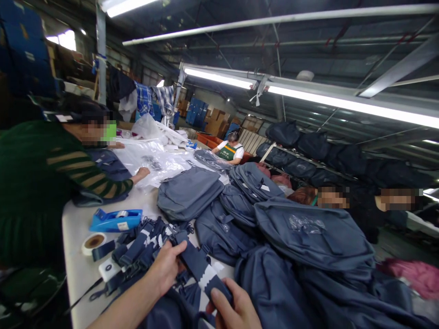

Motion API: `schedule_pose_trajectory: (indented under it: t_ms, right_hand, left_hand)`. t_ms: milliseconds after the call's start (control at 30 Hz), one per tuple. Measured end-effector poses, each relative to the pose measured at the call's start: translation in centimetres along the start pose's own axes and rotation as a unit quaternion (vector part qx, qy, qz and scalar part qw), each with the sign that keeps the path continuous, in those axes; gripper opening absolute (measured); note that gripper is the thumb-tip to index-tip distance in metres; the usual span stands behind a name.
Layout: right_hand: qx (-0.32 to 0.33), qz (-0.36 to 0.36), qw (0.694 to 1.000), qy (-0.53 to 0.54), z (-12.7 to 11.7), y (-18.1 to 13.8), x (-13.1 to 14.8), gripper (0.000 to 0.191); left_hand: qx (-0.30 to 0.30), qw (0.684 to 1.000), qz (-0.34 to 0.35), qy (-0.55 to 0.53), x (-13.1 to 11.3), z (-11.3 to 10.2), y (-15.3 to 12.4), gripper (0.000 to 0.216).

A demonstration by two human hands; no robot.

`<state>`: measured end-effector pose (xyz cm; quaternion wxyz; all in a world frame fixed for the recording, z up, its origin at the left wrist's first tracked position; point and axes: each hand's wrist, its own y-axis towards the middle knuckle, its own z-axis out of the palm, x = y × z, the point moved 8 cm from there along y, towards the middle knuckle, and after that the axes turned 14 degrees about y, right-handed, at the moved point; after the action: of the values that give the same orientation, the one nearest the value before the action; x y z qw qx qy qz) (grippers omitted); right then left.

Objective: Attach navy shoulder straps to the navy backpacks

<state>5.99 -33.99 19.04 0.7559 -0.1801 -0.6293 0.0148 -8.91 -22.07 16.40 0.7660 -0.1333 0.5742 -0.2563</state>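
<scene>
Two hands grip one navy webbing strap with white zigzag marks (202, 269), its long axis running from 11 o'clock to 5 o'clock. Left hand (166, 269) pinches the upper end; right hand (236, 308) clasps the lower end, nearest the viewer. More straps lie at 10 o'clock beside a blue tape dispenser (115, 220) on the white bench (77, 269); grey-blue backpacks (308, 233) crowd 2 o'clock.
</scene>
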Motion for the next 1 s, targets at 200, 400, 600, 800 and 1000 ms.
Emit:
schedule_pose_trajectory:
  t_ms: [200, 400, 600, 800, 1000]
  right_hand:
    - [0.015, 0.042, 0.998, -0.039, -0.3, -0.1, 4.1, 0.067]
    - [-0.002, 0.079, 0.995, -0.06, -1.2, -0.5, 5.9, 0.07]
    - [-0.026, 0.068, 0.996, 0.059, -2.7, -1.2, 5.5, 0.062]
    - [-0.055, 0.085, 0.983, 0.15, -2.2, -0.3, 3.0, 0.068]
    - [-0.044, 0.051, 0.983, 0.173, -1.6, -0.5, 6.0, 0.068]
  left_hand:
    - [0.094, 0.763, 0.479, 0.424, -5.9, 3.5, -6.7, 0.094]
    - [0.231, 0.645, 0.493, 0.537, -3.1, 11.1, -8.7, 0.068]
    - [0.155, 0.619, 0.543, 0.546, -2.2, 11.1, -8.1, 0.027]
    - [0.29, 0.712, 0.347, 0.536, -0.2, 8.9, -6.8, 0.013]
    - [0.313, 0.725, 0.379, 0.483, -6.5, 10.8, -9.6, 0.038]
